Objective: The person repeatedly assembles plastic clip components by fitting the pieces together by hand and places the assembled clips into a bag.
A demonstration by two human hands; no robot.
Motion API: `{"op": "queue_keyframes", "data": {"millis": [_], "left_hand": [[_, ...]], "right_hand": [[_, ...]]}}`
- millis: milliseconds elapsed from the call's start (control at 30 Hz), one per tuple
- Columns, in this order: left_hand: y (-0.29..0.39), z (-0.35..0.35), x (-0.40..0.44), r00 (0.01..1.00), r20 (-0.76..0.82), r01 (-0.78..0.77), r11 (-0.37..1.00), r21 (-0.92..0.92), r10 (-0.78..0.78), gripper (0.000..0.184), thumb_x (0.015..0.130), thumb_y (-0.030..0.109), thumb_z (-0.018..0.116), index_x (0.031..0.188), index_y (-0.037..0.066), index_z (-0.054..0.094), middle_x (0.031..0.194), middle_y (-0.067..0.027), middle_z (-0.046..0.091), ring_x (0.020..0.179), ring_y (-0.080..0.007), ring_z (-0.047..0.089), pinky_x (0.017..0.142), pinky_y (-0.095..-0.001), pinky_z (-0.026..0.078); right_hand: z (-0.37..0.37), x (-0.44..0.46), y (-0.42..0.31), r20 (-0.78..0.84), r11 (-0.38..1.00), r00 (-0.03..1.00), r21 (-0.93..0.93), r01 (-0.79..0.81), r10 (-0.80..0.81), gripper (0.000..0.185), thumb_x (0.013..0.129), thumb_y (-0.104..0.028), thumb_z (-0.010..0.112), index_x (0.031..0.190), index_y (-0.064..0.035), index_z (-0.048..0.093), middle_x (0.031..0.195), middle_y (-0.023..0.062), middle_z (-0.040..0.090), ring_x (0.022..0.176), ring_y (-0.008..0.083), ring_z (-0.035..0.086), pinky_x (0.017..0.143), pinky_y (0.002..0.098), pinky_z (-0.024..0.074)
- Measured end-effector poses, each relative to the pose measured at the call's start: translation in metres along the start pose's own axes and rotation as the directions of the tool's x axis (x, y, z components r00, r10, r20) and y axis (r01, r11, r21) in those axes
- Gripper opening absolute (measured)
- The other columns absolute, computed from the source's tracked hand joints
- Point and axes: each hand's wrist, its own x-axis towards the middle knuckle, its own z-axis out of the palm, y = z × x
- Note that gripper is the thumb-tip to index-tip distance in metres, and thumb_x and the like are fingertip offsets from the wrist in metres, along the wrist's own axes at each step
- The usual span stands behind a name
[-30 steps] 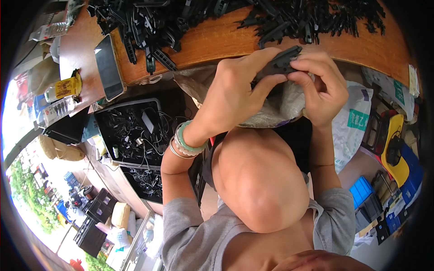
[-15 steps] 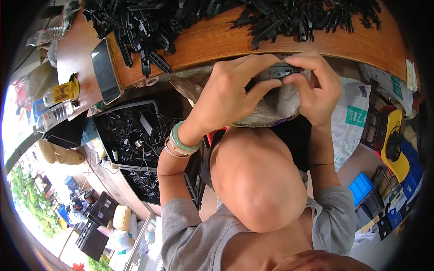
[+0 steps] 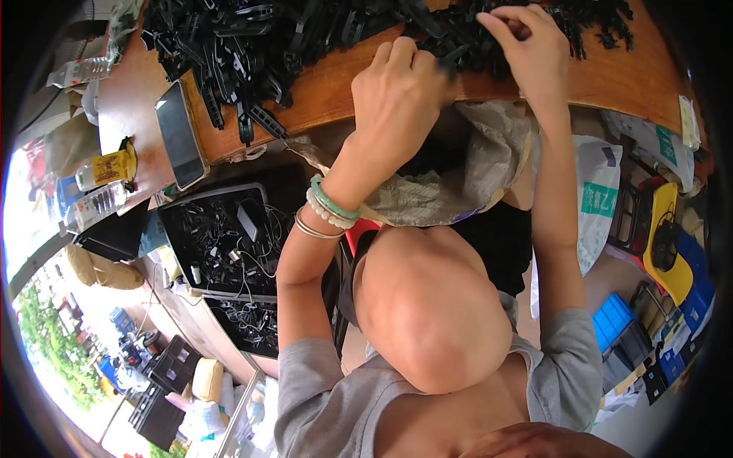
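Observation:
My left hand [image 3: 397,99], with a pale green bangle and a beaded bracelet [image 3: 327,210] at its wrist, is closed over the front edge of the table. A small black plastic part [image 3: 447,70], blurred, shows at its fingertips. Over the right-hand heap of black plastic parts [image 3: 489,46], my right hand [image 3: 536,57] has its thumb and forefinger drawn together; whatever may be between them is hidden. Below both hands, an open woven sack [image 3: 496,145] hangs at the table edge above my lap, its inside dark.
A larger heap of black plastic parts [image 3: 244,53] covers the table's left side. A phone [image 3: 180,133] lies near the front edge. Black trays of parts and cables [image 3: 221,237] stand lower left. A white printed bag [image 3: 592,198] is at right, beside a yellow-edged item [image 3: 672,259].
Both hands have risen from above the sack to the table and moved apart. The grey-black part they held together no longer shows between them. The sack's mouth is now more exposed.

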Motion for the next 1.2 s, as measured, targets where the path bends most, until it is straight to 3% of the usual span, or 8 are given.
{"op": "queue_keyframes", "data": {"millis": [67,100,333,400,567,767,967,1200], "left_hand": [[-0.002,0.003,0.001,1.0,0.0,0.011,1.0,-0.013,-0.011,0.013,0.072,0.009,0.071,0.076,0.004,0.06,0.077,-0.0066,0.052,0.073,-0.0258,0.055,0.056,-0.0368,0.046],[-0.002,0.003,0.0,1.0,0.005,0.027,0.999,-0.025,-0.027,0.013,0.072,0.008,0.071,0.075,0.004,0.059,0.077,-0.0068,0.052,0.074,-0.0258,0.055,0.057,-0.0367,0.046],[-0.007,-0.006,-0.003,0.989,-0.143,-0.002,0.964,-0.268,-0.038,0.012,0.075,0.0,0.068,0.082,0.0,0.059,0.083,-0.0089,0.06,0.076,-0.0229,0.061,0.06,-0.0317,0.05],[-0.002,-0.011,-0.002,0.893,0.069,0.355,0.601,-0.716,-0.446,0.011,0.082,-0.001,0.066,0.088,-0.003,0.057,0.083,-0.0102,0.065,0.072,-0.0166,0.064,0.065,-0.0269,0.052],[-0.006,-0.031,0.006,0.809,0.346,0.488,0.217,-0.845,-0.475,0.018,0.09,0.006,0.056,0.099,-0.01,0.057,0.08,-0.0132,0.065,0.069,-0.0175,0.065,0.063,-0.0272,0.054],[-0.001,-0.049,0.005,0.694,0.616,0.659,-0.015,-0.752,-0.374,0.03,0.092,0.01,0.053,0.113,-0.011,0.055,0.085,-0.0149,0.064,0.068,-0.0192,0.063,0.057,-0.0287,0.052],[0.001,-0.052,0.005,0.674,0.65,0.686,-0.03,-0.727,-0.351,0.03,0.091,0.011,0.055,0.111,-0.011,0.059,0.075,-0.0126,0.063,0.061,-0.0177,0.061,0.052,-0.0248,0.049],[0.019,-0.061,0.007,0.727,0.596,0.681,0.241,-0.692,-0.34,0.029,0.086,0.012,0.064,0.107,-0.008,0.064,0.073,-0.0116,0.067,0.056,-0.0143,0.061,0.053,-0.0246,0.05]], "right_hand": [[0.004,0.014,-0.021,0.078,0.961,0.959,-0.078,-0.267,0.273,0.02,0.077,-0.012,0.074,0.09,-0.0002,0.065,0.089,0.0139,0.06,0.081,0.0284,0.059,0.073,0.0365,0.0462],[0.009,0.015,-0.027,-0.057,0.981,0.979,-0.019,-0.195,0.193,0.018,0.074,-0.008,0.075,0.073,0.0031,0.061,0.071,0.0118,0.056,0.061,0.0243,0.054,0.057,0.0333,0.0426],[0.023,0.011,0.0,-0.156,0.904,0.979,0.424,-0.05,0.128,0.013,0.08,-0.005,0.07,0.076,0.0019,0.06,0.069,0.0032,0.055,0.055,0.011,0.049,0.051,0.026,0.039],[0.019,0.008,-0.003,-0.102,0.652,0.897,0.722,-0.231,0.43,0.011,0.083,-0.005,0.068,0.089,0.001,0.061,0.072,0.0006,0.056,0.054,0.0063,0.046,0.049,0.0197,0.0363],[-0.008,-0.008,-0.06,0.109,0.379,0.924,0.89,-0.255,0.366,0.017,0.081,-0.005,0.069,0.096,0.0008,0.062,0.078,0.0082,0.061,0.053,0.0144,0.053,0.049,0.0262,0.0429],[-0.014,-0.041,-0.046,0.373,0.355,0.924,0.877,-0.323,-0.082,0.025,0.092,-0.005,0.055,0.115,0.0048,0.061,0.1,0.0125,0.068,0.082,0.0144,0.065,0.072,0.0235,0.0531],[-0.018,-0.05,-0.056,0.095,0.743,0.995,0.667,-0.045,-0.025,0.019,0.084,0.005,0.063,0.102,0.003,0.068,0.095,0.0105,0.067,0.081,0.0141,0.065,0.068,0.0224,0.0537],[-0.014,-0.051,-0.056,0.017,0.74,0.998,0.672,0.031,-0.057,0.016,0.075,0.012,0.068,0.089,0.0044,0.069,0.087,0.0084,0.063,0.075,0.0122,0.061,0.063,0.0215,0.0525]]}}
